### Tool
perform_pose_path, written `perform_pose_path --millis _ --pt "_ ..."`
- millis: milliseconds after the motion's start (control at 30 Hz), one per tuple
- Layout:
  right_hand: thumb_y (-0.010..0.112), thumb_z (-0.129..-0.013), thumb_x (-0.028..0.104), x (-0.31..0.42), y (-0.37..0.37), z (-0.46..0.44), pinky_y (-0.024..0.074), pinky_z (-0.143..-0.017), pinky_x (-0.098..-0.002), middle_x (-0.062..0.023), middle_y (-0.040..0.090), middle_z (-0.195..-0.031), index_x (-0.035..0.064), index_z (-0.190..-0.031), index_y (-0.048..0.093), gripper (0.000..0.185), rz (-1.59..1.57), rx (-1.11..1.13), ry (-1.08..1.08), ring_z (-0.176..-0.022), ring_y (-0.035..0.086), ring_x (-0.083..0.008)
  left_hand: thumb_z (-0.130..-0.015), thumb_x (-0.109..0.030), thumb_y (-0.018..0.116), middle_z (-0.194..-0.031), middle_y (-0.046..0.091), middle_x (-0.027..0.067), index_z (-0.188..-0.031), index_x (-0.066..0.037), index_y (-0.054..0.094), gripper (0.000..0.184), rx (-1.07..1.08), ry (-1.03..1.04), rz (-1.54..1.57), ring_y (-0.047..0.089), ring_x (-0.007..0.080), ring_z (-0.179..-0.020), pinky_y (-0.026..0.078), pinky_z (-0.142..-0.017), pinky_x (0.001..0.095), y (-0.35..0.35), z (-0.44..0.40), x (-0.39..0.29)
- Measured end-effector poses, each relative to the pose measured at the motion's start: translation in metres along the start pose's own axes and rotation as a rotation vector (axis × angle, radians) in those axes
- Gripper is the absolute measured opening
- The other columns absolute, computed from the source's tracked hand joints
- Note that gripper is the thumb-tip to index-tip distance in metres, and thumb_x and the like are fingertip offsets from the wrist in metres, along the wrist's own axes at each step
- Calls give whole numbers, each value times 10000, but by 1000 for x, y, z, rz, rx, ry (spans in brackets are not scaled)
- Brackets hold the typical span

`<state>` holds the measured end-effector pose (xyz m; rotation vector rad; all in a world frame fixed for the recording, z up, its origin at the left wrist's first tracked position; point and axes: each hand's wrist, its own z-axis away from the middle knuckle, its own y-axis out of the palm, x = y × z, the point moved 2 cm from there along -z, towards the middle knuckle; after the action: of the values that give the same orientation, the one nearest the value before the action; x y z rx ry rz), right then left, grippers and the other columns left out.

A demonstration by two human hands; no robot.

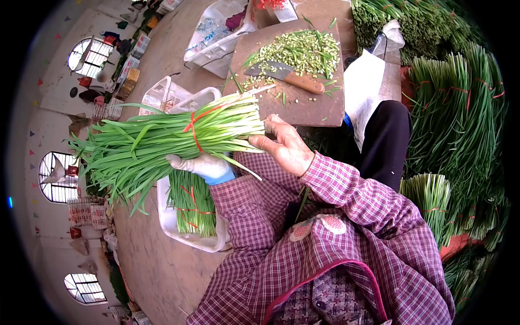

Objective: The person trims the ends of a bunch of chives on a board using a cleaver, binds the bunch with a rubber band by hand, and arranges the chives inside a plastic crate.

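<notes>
A tied bunch of garlic chives (162, 132) lies across my left hand (200, 165), which wears a pale glove with a blue cuff and closes around it from below. A red tie wraps the bunch near its pale ends. My bare right hand (284, 143) grips those cut stem ends between thumb and fingers. Just beyond the hands, a kitchen knife (287, 76) with a wooden handle rests on a brown cutting board (303, 111), beside a heap of chopped stem pieces (303, 51).
Below the bunch stands a white plastic basket (168, 216) holding another tied bunch (189, 203). More white baskets (216, 62) are behind, one with plastic bags. Stacks of tied green bunches (455, 103) line the right side. A white sheet (365, 89) hangs beside the board.
</notes>
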<state>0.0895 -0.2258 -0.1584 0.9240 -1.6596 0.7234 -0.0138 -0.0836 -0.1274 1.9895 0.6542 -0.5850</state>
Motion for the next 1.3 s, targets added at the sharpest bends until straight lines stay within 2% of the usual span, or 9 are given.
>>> perform_pose_path --millis 133,200,233,533,700,767,833,1067,1300 --pt "598 -910 204 0 -3 2 374 -963 -383 -150 571 -1003 7 -1153 637 315 -46 45 53 -1023 523 -257 -834 -641 557 -1413 412 110 -1423 -110 368 816 -28 -51 43 433 289 -1271 386 -1071 494 0 0 0" --pt "639 -861 237 -10 -2 0 428 -810 -387 -178 534 -939 -5 -1084 650 329 -70 -8 42 -889 537 -311 -831 -644 558 -1419 408 109 -1426 -111 365 821 -39 -60 43 431 291 -1275 384 -1071 497 0 0 1" --pt "639 -861 237 -11 -4 1 428 -810 -387 -178 534 -939 -5 -1084 650 329 -70 -10 43 -889 537 -311 -827 -644 565 -1424 404 108 -1429 -113 360 828 -35 -47 45 429 295 -1278 382 -1073 499 0 -1 2" --pt "686 -839 253 -10 -2 -2 429 -868 -367 -184 557 -937 7 -1067 671 336 -45 -56 -34 -962 561 -299 -827 -656 563 -1433 398 111 -1434 -116 352 840 -42 5 59 427 296 -1282 393 -1070 493 -3 0 1" --pt "715 -837 260 -18 13 -6 411 -957 -362 -149 599 -1041 51 -1109 696 344 -393 -24 108 -1041 547 -234 -820 -638 594 -1419 411 114 -1422 -101 365 838 -5 -1 88 439 293 -1265 399 -1065 483 -13 -1 3" --pt "718 -844 232 -20 14 -6 417 -975 -341 -135 634 -1100 22 -1118 684 347 -415 -27 149 -1051 568 -200 -816 -619 615 -1409 418 118 -1413 -86 371 837 12 -70 175 440 297 -1259 392 -1072 474 -20 -2 7" --pt "665 -894 165 -11 14 -3 407 -1006 -321 -103 649 -1157 -27 -1176 632 342 -698 10 369 -1096 583 -177 -803 -604 639 -1402 420 123 -1406 -75 375 845 2 -71 144 430 299 -1266 383 -1079 475 -17 0 7" --pt "664 -895 155 -6 9 -1 420 -993 -319 -101 664 -1143 -29 -1183 620 345 -674 25 392 -1072 603 -171 -759 -595 684 -1400 422 126 -1418 -78 360 897 8 -100 116 415 310 -1281 369 -1089 493 -19 -2 8" --pt "713 -859 170 -3 18 1 424 -985 -323 -93 670 -1115 -10 -1179 616 380 -923 -189 389 -1058 603 -172 -749 -615 684 -1403 425 133 -1432 -83 343 931 104 -130 94 437 319 -1281 389 -1081 511 -10 -4 10"
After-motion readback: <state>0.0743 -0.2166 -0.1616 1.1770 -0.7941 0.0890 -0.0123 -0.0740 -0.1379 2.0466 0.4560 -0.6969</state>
